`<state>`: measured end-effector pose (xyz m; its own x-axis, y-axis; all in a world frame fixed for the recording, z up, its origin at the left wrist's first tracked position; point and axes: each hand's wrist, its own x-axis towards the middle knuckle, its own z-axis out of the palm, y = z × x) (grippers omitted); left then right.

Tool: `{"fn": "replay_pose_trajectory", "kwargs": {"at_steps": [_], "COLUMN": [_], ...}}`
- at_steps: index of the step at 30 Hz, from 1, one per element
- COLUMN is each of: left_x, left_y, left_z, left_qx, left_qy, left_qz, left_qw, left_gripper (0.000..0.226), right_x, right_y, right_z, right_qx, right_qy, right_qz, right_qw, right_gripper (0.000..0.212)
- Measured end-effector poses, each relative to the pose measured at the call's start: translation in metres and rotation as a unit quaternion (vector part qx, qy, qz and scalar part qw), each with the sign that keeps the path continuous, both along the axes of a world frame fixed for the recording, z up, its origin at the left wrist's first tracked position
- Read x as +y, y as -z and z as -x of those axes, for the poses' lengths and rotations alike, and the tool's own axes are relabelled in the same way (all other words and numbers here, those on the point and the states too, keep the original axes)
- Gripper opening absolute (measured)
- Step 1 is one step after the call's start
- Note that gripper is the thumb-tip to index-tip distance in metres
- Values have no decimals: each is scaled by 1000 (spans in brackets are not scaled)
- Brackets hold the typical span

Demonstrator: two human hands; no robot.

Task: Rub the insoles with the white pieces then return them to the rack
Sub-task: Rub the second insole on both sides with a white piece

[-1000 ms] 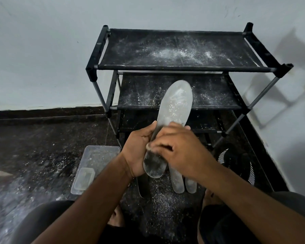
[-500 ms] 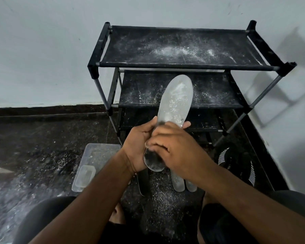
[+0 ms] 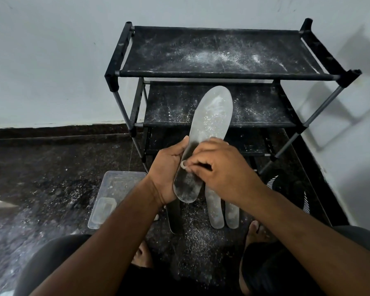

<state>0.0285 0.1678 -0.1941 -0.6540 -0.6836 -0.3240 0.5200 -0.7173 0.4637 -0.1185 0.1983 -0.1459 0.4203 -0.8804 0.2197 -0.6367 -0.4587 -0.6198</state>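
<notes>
In front of rack: left hand grips insole; right hand pinches white piece vs. it.

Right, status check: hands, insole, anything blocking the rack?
Left hand grips the insole near its heel. Right hand pinches a white piece against it. Rack shelves dusty, nothing on them.
</notes>
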Motion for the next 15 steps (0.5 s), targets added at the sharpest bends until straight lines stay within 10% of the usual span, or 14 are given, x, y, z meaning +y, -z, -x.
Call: {"fn": "replay_pose_trajectory", "kwargs": {"at_steps": [15], "left_x": [4], "left_y": [-4], "left_z": [0], "left_qx": [-18], "left_qy": [9], "left_qz": [-14], "left_qw": [1000], "left_gripper": [62], "right_x": [13], "right_y": [0], "right_z": [-12], "right_qx": [-4], "right_qy": [-41], "right_qz": [-50], "right_qw": [998], "right_gripper": [12]}}
